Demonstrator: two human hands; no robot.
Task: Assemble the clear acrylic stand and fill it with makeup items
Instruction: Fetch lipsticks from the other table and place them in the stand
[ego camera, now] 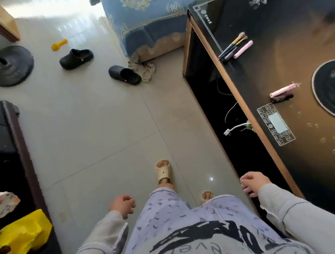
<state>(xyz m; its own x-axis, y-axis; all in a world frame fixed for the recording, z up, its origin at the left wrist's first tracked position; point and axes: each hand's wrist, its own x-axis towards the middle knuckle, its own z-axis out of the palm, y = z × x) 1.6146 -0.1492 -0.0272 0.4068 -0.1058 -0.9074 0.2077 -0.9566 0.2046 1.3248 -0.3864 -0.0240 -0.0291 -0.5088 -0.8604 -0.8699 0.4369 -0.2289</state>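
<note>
Not started, I'd say: left hand (123, 205) and right hand (251, 184) dangle empty, loosely curled. Next: face the worktop (293, 56), find the stand.

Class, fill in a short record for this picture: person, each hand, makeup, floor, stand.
person: standing on the tiled floor, beside the table
left hand: loosely curled, holds nothing
right hand: loosely curled, holds nothing, near the table's edge
makeup: brushes with a pink tube at the table's far edge; second pink tube nearer
floor items: fan base, yellow toy
stand: not in view
</note>
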